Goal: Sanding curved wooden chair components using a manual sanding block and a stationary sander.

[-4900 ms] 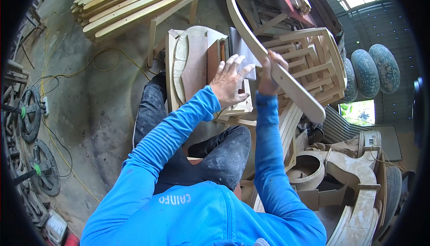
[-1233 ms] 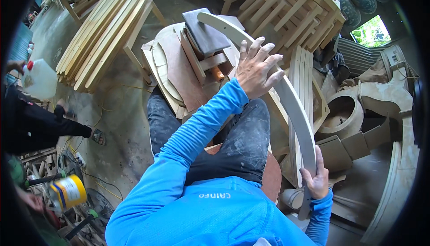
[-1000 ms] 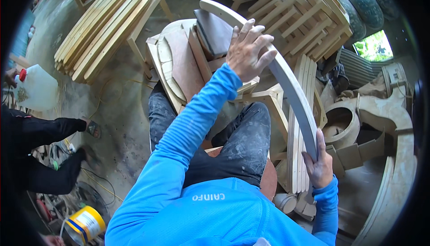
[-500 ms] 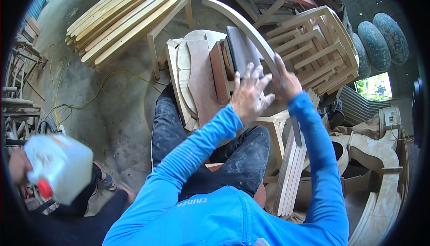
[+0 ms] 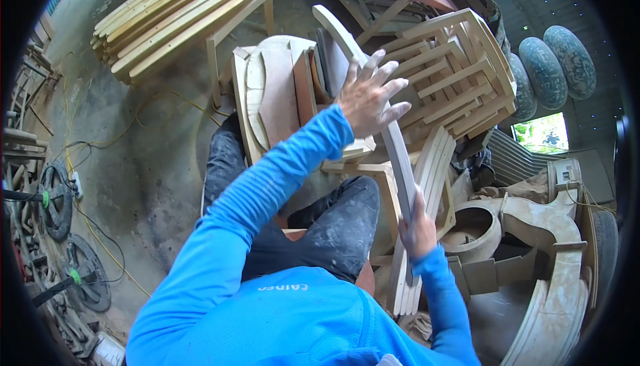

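A long curved wooden slat (image 5: 398, 156) slants across the middle, its far end rising past a belt-like upright board and its near end by my right forearm. My right hand (image 5: 419, 229) is wrapped round the slat's near part. Over its upper half is my left hand (image 5: 369, 98), fingers spread; whether the palm touches the wood cannot be told. Beyond the left wrist stands a wooden machine or bench with a curved pale edge (image 5: 256, 96), a reddish-brown board (image 5: 277, 93) and a dark upright sheet (image 5: 331, 63). My left arm hides part of it.
Stacked curved slats (image 5: 187, 16) lie on a frame at far left. Slatted wooden frames (image 5: 453, 76) are piled at right, with large dark rollers (image 5: 543, 73) behind. More slats (image 5: 433, 173) lean beside my right leg. A yellow cord (image 5: 100, 145) crosses the floor at left.
My right hand has moved down and nearer along the slat, and the slat has shifted nearer. A person's hand with a white red-capped jug has gone from the left. The view has shifted slightly.
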The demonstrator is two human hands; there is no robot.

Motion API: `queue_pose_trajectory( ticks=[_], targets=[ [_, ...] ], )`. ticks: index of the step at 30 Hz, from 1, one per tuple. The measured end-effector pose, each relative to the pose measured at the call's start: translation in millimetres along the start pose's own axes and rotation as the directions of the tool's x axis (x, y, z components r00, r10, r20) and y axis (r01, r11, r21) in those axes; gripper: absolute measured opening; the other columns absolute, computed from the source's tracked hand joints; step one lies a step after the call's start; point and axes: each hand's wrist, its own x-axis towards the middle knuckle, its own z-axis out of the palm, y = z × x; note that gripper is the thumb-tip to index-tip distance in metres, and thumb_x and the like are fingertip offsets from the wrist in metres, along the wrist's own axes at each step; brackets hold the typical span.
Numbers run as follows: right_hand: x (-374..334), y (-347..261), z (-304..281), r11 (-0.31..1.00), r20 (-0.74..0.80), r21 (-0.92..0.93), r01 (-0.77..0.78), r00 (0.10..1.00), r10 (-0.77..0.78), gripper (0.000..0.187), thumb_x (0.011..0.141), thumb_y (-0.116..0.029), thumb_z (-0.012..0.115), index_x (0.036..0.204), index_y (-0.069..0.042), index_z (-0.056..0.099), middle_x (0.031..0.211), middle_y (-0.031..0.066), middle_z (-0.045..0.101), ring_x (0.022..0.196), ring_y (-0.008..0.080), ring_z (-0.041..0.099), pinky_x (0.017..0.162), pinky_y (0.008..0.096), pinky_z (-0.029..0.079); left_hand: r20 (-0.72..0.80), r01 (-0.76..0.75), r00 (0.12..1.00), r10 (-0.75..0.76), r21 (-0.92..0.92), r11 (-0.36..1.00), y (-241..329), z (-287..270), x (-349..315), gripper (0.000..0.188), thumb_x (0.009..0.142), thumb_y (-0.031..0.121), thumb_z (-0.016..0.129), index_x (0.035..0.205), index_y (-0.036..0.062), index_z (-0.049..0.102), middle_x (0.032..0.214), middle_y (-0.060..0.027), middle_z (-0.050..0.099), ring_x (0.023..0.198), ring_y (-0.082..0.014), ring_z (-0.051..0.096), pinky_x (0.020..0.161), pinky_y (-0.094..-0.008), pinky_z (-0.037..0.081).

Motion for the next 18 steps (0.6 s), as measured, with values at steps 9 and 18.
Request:
queue_pose_trajectory(
  ticks=[9, 18],
  targets=[
    [-109, -17, -203, 0.962, 0.066, -0.120, -0.246, 0.965, 0.254, 0.095, 0.073, 0.005, 0.073, 0.158, -0.011, 0.033, 0.104, 0.0248, 0.073, 0.089, 0.0382, 0.076, 0.076, 0.0431, 0.060, 0.104, 0.050, 0.994, -0.032, -0.184, 0.982, 68, 8, 36, 0.057, 0.105, 0.056, 0.043, 0.099, 0.0102, 0.075, 0.095, -0.0107, 0.067, 0.106, -0.0287, 0.063, 0.113, -0.0699, 0.022],
    [-80, -55, -320, 0.910, -0.006, -0.403, -0.095, 0.995, 0.101, 0.092, 0.069, 0.001, 0.068, 0.156, -0.009, 0.039, 0.116, 0.0273, 0.070, 0.102, 0.0432, 0.072, 0.090, 0.0455, 0.056, -0.009, 0.100, 0.994, -0.110, -0.341, 0.935, 77, 5, 63, 0.079, 0.099, 0.078, 0.032, 0.103, 0.0093, 0.071, 0.101, -0.0135, 0.064, 0.107, -0.0317, 0.060, 0.113, -0.0715, 0.017]
  ],
)
